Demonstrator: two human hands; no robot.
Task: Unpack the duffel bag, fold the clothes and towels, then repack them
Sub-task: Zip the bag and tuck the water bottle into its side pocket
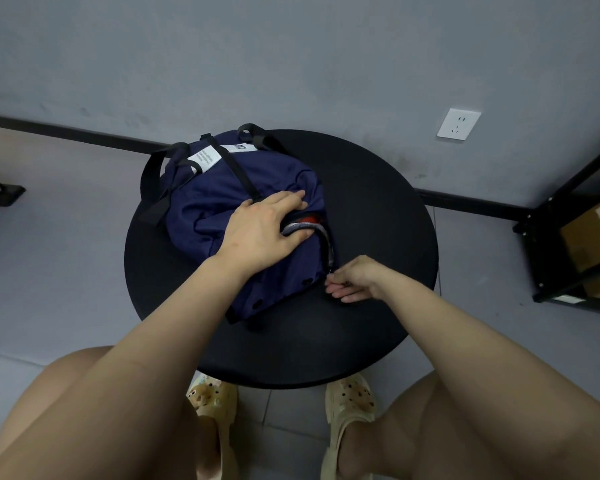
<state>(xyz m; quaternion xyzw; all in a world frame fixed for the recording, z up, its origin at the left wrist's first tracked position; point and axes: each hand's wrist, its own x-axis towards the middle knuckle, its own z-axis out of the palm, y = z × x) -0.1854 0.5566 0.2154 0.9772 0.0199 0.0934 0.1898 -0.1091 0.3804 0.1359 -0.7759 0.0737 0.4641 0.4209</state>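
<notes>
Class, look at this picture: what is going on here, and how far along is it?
A person is unzipping a navy duffel bag on a round black table. The left hand rests on the bag by the opening, while the right hand pinches the zipper pull. The zipper is partly open, red and grey fabric showing; nothing is out.

Duffel bag (222, 209) on table (378, 209); shelf (568, 237) right.

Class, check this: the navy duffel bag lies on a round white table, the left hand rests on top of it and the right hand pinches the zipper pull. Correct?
Not quite. In the head view the round table is black, not white. The rest holds: left hand on the navy duffel bag, right hand at the zipper pull.
</notes>
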